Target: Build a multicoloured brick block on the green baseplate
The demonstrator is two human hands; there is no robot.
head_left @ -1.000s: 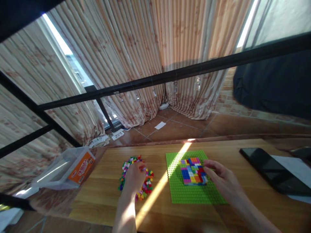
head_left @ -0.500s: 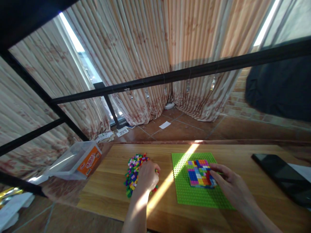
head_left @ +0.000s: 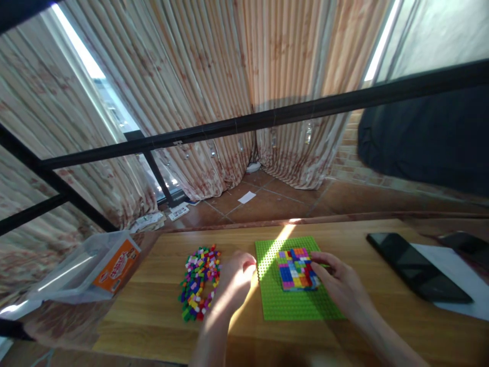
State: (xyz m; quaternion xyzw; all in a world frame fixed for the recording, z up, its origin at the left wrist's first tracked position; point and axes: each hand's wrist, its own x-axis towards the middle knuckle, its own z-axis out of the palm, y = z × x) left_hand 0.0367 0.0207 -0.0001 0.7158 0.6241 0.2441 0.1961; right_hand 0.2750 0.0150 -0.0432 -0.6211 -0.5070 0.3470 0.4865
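A green studded baseplate (head_left: 296,303) lies on the wooden table (head_left: 355,326). On it stands a flat multicoloured block of small bricks (head_left: 296,267). My right hand (head_left: 336,280) rests against the block's right edge, fingers curled on it. A pile of small loose coloured bricks (head_left: 198,280) lies to the left of the plate. My left hand (head_left: 237,278) hovers between the pile and the plate, fingers pinched together; what they hold is too small to see.
A clear plastic box with an orange label (head_left: 91,265) lies tilted at the table's left end. A dark tablet (head_left: 414,265) rests on white paper (head_left: 458,275) at the right. A black bar (head_left: 267,120) crosses the view above.
My left hand has lifted off the brick pile and moved right toward the green plate. My right hand stays at the block's right edge.
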